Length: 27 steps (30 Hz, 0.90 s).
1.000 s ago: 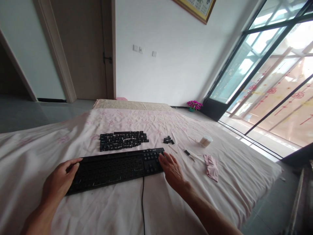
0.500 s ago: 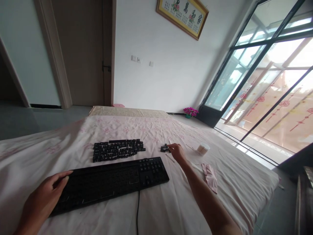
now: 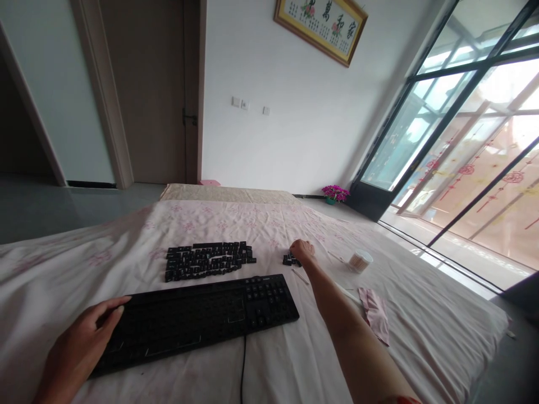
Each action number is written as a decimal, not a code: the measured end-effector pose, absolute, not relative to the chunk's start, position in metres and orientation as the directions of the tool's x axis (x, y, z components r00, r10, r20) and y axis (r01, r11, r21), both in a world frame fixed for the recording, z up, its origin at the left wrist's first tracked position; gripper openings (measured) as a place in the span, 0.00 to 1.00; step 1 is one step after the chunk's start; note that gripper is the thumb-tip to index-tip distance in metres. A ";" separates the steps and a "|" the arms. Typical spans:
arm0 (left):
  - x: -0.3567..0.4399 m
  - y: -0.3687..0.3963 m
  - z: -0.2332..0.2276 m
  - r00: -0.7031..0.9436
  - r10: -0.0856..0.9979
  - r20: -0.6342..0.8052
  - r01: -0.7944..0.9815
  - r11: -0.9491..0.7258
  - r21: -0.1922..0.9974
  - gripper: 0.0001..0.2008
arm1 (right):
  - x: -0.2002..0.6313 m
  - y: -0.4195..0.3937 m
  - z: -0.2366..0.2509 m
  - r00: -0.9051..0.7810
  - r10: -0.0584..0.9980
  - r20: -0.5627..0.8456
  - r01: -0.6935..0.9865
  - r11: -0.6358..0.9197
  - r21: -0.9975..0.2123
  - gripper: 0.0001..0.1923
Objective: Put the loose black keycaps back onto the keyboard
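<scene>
keyboard point(image 3: 197, 317): black, lies across the near part of the sheet, cable trailing toward the viewer. main block looks stripped of caps, flat and dark; the number pad at its right end seems to have caps on, though too small to be sure.
left hand point(image 3: 82, 350): rests on the keyboard's left end, fingers curled over the edge and lightly gripping it, steadying the board.
right hand point(image 3: 302, 249): reached out past the keyboard's far right corner, fingers bunched down onto the small pile of keycaps point(image 3: 289, 260); cannot tell whether a cap is pinched between them.
laid-out keycaps point(image 3: 209, 260): a large set in rows on the sheet just behind the keyboard, roughly in keyboard order, apart from the small pile.
progress, judged: caps of the main block are off and sorted; none of them appears seated back. the small pile is the part in hand. refitting, if that is the work, looks barely begun or not begun.
swab tub point(image 3: 361, 261): right of the small pile, near it, upright.
swab sticks point(image 3: 300, 275): thin, loose, between the pile and the keyboard corner.
pink cloth point(image 3: 375, 314): crumpled, right of the forearm.
bed sheet point(image 3: 261, 224): pale pink, flower print, under everything.
</scene>
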<state>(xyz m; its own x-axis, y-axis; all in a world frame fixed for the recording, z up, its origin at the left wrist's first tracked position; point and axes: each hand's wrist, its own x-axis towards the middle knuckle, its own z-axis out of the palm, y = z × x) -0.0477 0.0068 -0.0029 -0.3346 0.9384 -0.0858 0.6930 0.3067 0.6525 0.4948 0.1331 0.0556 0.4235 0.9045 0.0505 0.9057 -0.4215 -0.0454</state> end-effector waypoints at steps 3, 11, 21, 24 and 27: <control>-0.045 0.006 0.001 -0.333 0.938 -0.097 0.686 0.312 0.657 0.20 | 0.495 0.135 0.055 0.415 0.909 0.038 0.909 -0.414 -0.042 0.13; -0.042 0.003 0.007 -0.318 0.942 -0.110 0.703 0.312 0.640 0.21 | 0.483 0.135 0.061 0.340 0.935 0.095 0.939 -0.334 -0.077 0.12; -0.042 0.002 0.008 -0.298 0.950 -0.089 0.728 0.286 0.623 0.21 | 0.413 0.107 0.035 0.077 0.996 0.054 0.991 -0.071 -0.116 0.13; -0.043 0.002 0.008 -0.297 0.951 -0.082 0.728 0.281 0.625 0.21 | 0.408 0.103 0.035 0.053 0.997 0.061 0.996 -0.048 -0.077 0.14; -0.043 0.002 0.007 -0.295 0.953 -0.066 0.734 0.270 0.623 0.21 | 0.408 0.101 0.041 0.009 0.999 0.041 0.999 -0.008 -0.033 0.12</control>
<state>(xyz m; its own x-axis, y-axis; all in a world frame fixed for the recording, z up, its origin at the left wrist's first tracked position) -0.0426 0.0022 0.0074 -0.2954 0.9531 -0.0655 0.7343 0.2704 0.6226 0.4082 0.1014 0.0408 0.0094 0.9991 0.0405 0.9994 -0.0081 -0.0330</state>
